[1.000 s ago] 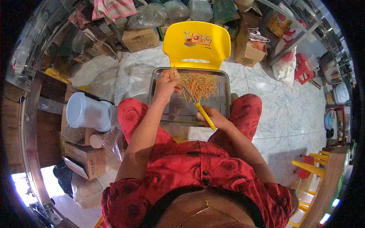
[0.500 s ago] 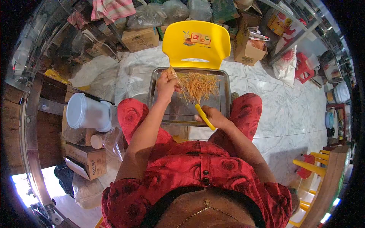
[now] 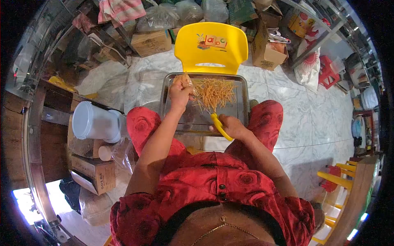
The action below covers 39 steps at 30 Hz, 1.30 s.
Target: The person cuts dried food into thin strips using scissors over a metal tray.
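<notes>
My left hand (image 3: pixel 180 92) is closed around a crinkled clear plastic bag (image 3: pixel 187 78) with something orange-brown in it, above the left side of a metal tray (image 3: pixel 184 119). A loose heap of thin orange-brown sticks (image 3: pixel 215 92) lies on the tray, right beside that hand. My right hand (image 3: pixel 233 127) grips a yellow-handled tool (image 3: pixel 219 126). Its slim metal end points up and left toward the near edge of the sticks and my left fingers. The tool's exact kind is hard to make out, as my fingers and the sticks partly cover it.
Beyond the tray stands a yellow plastic chair (image 3: pixel 211 45). A white bucket (image 3: pixel 92 121) lies to my left, above a cardboard box (image 3: pixel 96 174). More boxes (image 3: pixel 151 43) and filled plastic bags (image 3: pixel 158 17) line the far side. Yellow stool legs (image 3: pixel 336 179) show at right.
The yellow handle has swung slightly and now looks more curved below my right hand. My left hand and the bag have barely shifted.
</notes>
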Motion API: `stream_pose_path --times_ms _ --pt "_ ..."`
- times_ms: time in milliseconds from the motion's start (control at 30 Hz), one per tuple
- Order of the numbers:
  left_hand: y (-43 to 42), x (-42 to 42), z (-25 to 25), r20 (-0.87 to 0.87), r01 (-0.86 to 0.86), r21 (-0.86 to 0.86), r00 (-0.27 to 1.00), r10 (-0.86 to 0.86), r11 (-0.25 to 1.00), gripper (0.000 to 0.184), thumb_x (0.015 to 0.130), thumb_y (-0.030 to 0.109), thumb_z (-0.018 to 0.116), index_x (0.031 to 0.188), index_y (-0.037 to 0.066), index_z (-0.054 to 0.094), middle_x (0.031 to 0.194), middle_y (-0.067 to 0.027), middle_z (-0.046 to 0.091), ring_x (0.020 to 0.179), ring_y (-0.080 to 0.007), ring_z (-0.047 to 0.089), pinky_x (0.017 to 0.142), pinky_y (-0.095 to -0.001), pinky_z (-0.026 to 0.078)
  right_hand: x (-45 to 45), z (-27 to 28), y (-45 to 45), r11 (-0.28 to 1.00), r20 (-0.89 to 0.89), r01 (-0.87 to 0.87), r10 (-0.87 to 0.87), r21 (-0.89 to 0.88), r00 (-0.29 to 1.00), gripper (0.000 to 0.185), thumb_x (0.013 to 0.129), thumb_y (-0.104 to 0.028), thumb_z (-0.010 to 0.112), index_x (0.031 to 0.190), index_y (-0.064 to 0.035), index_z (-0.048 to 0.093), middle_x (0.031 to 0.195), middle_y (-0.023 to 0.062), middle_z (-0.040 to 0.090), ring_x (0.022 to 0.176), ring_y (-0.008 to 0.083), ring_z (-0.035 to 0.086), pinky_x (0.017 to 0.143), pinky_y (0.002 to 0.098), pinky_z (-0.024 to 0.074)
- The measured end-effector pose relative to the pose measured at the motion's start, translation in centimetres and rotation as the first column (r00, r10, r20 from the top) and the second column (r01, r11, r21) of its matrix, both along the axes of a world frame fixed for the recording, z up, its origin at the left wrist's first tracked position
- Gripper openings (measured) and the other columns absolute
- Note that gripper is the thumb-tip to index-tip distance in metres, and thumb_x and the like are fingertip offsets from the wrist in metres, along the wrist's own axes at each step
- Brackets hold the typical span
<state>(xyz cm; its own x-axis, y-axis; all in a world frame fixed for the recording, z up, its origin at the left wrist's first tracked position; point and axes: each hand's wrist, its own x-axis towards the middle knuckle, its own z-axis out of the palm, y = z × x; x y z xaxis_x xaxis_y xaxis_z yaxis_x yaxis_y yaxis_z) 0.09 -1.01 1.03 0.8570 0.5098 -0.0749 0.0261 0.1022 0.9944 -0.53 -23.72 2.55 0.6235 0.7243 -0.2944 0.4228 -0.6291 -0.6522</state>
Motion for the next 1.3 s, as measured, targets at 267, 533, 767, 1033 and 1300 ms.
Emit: stream_pose_path --times_ms 267,533,767,1033,1300 --pt "-0.1 0.0 -0.9 -0.006 -0.002 -0.063 1.0 0.002 0.998 0.013 0.074 0.002 0.055 0.087 0.003 0.054 0.077 -0.0045 0.059 0.059 -0.0112 0.057 0.039 -0.0221 0.045 0.4 -2.1 -0.2 0.993 0.067 -0.001 0.008 -0.114 0.998 0.062 0.073 -0.061 0.051 0.099 -0.0048 0.055 0.082 0.0229 0.061 0.08 0.0396 0.058 0.068 0.0464 0.0449" --pt "0.2 0.2 -2.0 -0.028 0.018 -0.078 0.999 -0.021 0.997 0.009 0.073 0.003 0.055 0.082 0.002 0.053 0.074 -0.005 0.057 0.053 -0.0122 0.055 0.038 -0.023 0.044 0.1 -0.6 -0.2 0.992 0.092 0.002 0.01 -0.128 0.996 0.054 0.076 -0.052 0.052 0.101 -0.0046 0.055 0.084 0.0225 0.061 0.081 0.0394 0.058 0.07 0.0472 0.045" --pt "-0.2 0.1 -1.8 -0.045 0.027 -0.027 0.999 -0.028 0.999 0.013 0.074 0.003 0.055 0.086 0.0 0.054 0.077 -0.0068 0.058 0.056 -0.0132 0.056 0.039 -0.0231 0.045 0.4 -2.0 -0.5 0.987 0.14 -0.007 0.03 -0.162 0.99 0.045 0.078 -0.041 0.051 0.105 -0.0057 0.054 0.084 0.0212 0.061 0.08 0.0382 0.059 0.069 0.0467 0.0455" --pt "0.0 0.2 -1.5 -0.062 0.029 -0.062 0.998 -0.033 0.998 0.011 0.079 0.008 0.055 0.085 0.0 0.053 0.078 -0.0072 0.057 0.057 -0.0136 0.057 0.041 -0.0235 0.046 0.3 -1.0 -0.5 0.989 0.188 0.001 0.026 -0.145 0.982 0.044 0.078 -0.04 0.053 0.105 -0.006 0.053 0.083 0.0211 0.061 0.078 0.0374 0.059 0.068 0.0462 0.0462" --pt "0.1 0.0 -1.1 -0.049 0.035 -0.115 0.998 -0.041 0.993 0.01 0.081 0.01 0.053 0.084 0.001 0.053 0.076 -0.0066 0.055 0.053 -0.0135 0.056 0.04 -0.0246 0.048 0.4 -1.8 -0.6 0.991 0.201 0.035 -0.009 -0.126 0.98 0.042 0.077 -0.039 0.054 0.102 -0.0059 0.053 0.082 0.021 0.061 0.078 0.0377 0.059 0.067 0.0469 0.0457"
